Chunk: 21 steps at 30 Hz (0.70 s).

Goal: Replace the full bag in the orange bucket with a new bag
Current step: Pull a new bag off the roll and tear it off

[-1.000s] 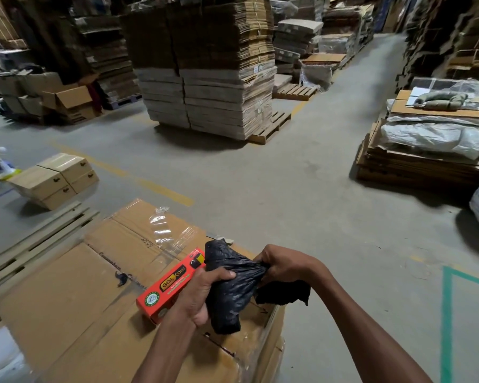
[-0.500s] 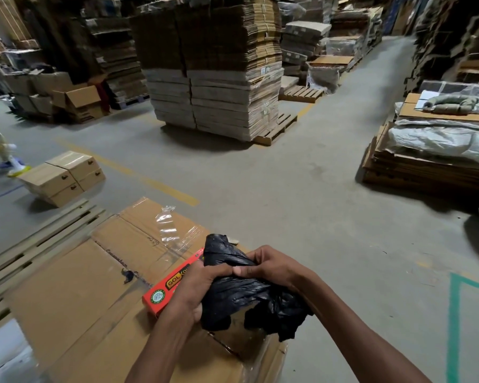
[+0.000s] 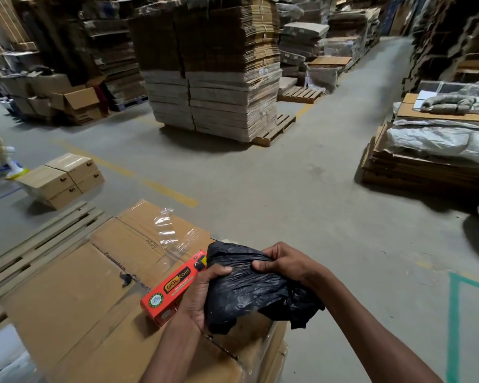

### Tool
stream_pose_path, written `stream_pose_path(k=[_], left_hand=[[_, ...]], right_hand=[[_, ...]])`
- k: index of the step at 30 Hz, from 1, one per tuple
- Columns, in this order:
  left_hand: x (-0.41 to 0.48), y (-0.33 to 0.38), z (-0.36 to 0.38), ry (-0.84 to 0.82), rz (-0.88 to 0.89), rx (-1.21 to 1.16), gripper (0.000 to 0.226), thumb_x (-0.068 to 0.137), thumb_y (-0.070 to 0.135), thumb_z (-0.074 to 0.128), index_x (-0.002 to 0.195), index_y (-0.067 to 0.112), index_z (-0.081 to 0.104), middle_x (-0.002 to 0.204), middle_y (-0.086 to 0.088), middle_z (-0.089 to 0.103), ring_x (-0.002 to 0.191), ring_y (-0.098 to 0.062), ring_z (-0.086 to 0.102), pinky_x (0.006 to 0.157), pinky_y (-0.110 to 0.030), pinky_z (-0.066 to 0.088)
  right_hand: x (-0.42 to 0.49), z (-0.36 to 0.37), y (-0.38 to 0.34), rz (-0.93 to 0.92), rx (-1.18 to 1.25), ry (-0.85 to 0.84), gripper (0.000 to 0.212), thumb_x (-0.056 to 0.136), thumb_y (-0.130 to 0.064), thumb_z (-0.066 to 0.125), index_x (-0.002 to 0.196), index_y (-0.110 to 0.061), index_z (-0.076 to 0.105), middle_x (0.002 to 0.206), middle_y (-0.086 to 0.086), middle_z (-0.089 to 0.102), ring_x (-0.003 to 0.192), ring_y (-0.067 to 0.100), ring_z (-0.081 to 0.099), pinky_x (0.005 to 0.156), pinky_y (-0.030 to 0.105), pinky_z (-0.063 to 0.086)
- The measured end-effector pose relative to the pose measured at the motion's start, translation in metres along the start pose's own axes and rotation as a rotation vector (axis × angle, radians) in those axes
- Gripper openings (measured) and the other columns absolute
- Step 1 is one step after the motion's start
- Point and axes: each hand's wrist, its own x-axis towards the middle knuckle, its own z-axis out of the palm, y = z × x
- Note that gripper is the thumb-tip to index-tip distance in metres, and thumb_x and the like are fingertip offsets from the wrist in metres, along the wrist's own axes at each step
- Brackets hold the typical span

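Flattened cardboard stack point(image 3: 67, 286) | left hand point(image 3: 202, 297) and right hand point(image 3: 285, 264) clutch crinkled black bag point(image 3: 249, 291) | glossy orange box point(image 3: 172, 288) alongside

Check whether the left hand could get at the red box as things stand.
Probably yes: the red box lies on the cardboard right beside the left hand, nothing between them. But that hand grips the black bag with the right hand, so it must let go first.

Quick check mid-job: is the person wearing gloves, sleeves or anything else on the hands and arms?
No gloves: the left hand and right hand are bare. The forearms are uncovered to the frame edge, no sleeves in view. No watch, band or ring shows.
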Motion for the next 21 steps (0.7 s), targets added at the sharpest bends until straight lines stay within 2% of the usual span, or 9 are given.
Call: stream_pose_path(k=[4,8,10,12,14,16,17,19,21], left_hand=[[0.005,-0.006,-0.007,0.001,-0.051,0.009,0.065,0.067,0.008,0.073,0.13,-0.003,0.057,0.131,-0.032,0.057,0.126,-0.052,0.048,0.111,-0.066,0.03],[0.004,-0.012,-0.008,-0.013,-0.026,0.048,0.064,0.065,0.01,0.078,0.126,0.0,0.063,0.127,-0.03,0.061,0.121,-0.051,0.054,0.108,-0.066,0.034],[0.001,-0.002,-0.004,0.073,0.143,0.315,0.057,0.063,0.009,0.078,0.118,0.002,0.066,0.113,-0.025,0.069,0.107,-0.045,0.065,0.098,-0.062,0.047],[0.0,0.009,-0.005,0.102,0.363,0.691,0.044,0.065,0.013,0.077,0.108,0.011,0.069,0.1,-0.011,0.076,0.094,-0.032,0.072,0.088,-0.053,0.056],[-0.003,0.02,-0.006,0.076,0.54,1.008,0.034,0.068,0.016,0.077,0.101,0.019,0.068,0.093,0.004,0.075,0.089,-0.013,0.071,0.082,-0.037,0.058],[0.012,0.026,-0.023,0.022,0.668,1.279,0.031,0.071,0.014,0.079,0.098,0.026,0.069,0.088,0.015,0.07,0.086,0.004,0.063,0.076,-0.023,0.052],[0.021,0.03,-0.029,-0.011,0.711,1.377,0.032,0.072,0.014,0.078,0.098,0.03,0.07,0.089,0.022,0.067,0.088,0.009,0.06,0.077,-0.022,0.051],[0.054,0.034,-0.057,-0.047,0.718,1.418,0.036,0.076,0.017,0.071,0.095,0.046,0.07,0.096,0.03,0.065,0.094,0.014,0.057,0.088,-0.031,0.051],[0.071,0.027,-0.075,-0.066,0.742,1.527,0.035,0.082,0.019,0.064,0.102,0.049,0.063,0.119,0.027,0.057,0.116,0.003,0.051,0.106,-0.034,0.041]], right_hand=[[0.0,-0.004,0.008,0.027,-0.027,-0.007,0.015,0.087,-0.023,0.072,0.079,-0.011,0.077,0.077,0.008,0.074,0.067,0.018,0.068,0.069,0.029,0.055],[0.004,-0.01,0.009,0.025,-0.094,-0.006,0.019,0.085,-0.026,0.074,0.085,-0.007,0.077,0.082,0.012,0.073,0.071,0.021,0.067,0.074,0.032,0.054],[0.005,-0.01,0.012,0.018,-0.122,0.004,0.018,0.087,-0.023,0.073,0.087,-0.005,0.076,0.085,0.012,0.073,0.075,0.022,0.067,0.076,0.034,0.055],[0.008,-0.008,0.016,-0.004,-0.127,0.029,0.018,0.087,-0.02,0.073,0.09,-0.003,0.076,0.089,0.014,0.073,0.08,0.023,0.067,0.08,0.038,0.054],[0.011,-0.008,0.015,-0.061,-0.218,0.075,0.011,0.088,-0.017,0.072,0.091,-0.008,0.078,0.093,0.012,0.076,0.084,0.022,0.069,0.082,0.038,0.055],[0.013,-0.012,0.011,-0.13,-0.409,0.123,0.01,0.087,-0.012,0.067,0.09,-0.013,0.077,0.092,0.008,0.077,0.085,0.019,0.071,0.083,0.04,0.056],[0.014,-0.014,0.008,-0.158,-0.516,0.137,0.014,0.084,-0.009,0.063,0.087,-0.015,0.076,0.088,0.004,0.077,0.084,0.018,0.071,0.082,0.041,0.056],[0.012,-0.015,0.002,-0.192,-0.669,0.156,0.022,0.08,-0.006,0.057,0.085,-0.02,0.073,0.083,-0.003,0.074,0.082,0.013,0.07,0.078,0.037,0.057],[0.009,-0.015,0.0,-0.189,-0.732,0.184,0.027,0.079,-0.001,0.057,0.086,-0.021,0.074,0.082,-0.005,0.073,0.08,0.01,0.069,0.075,0.032,0.057]])
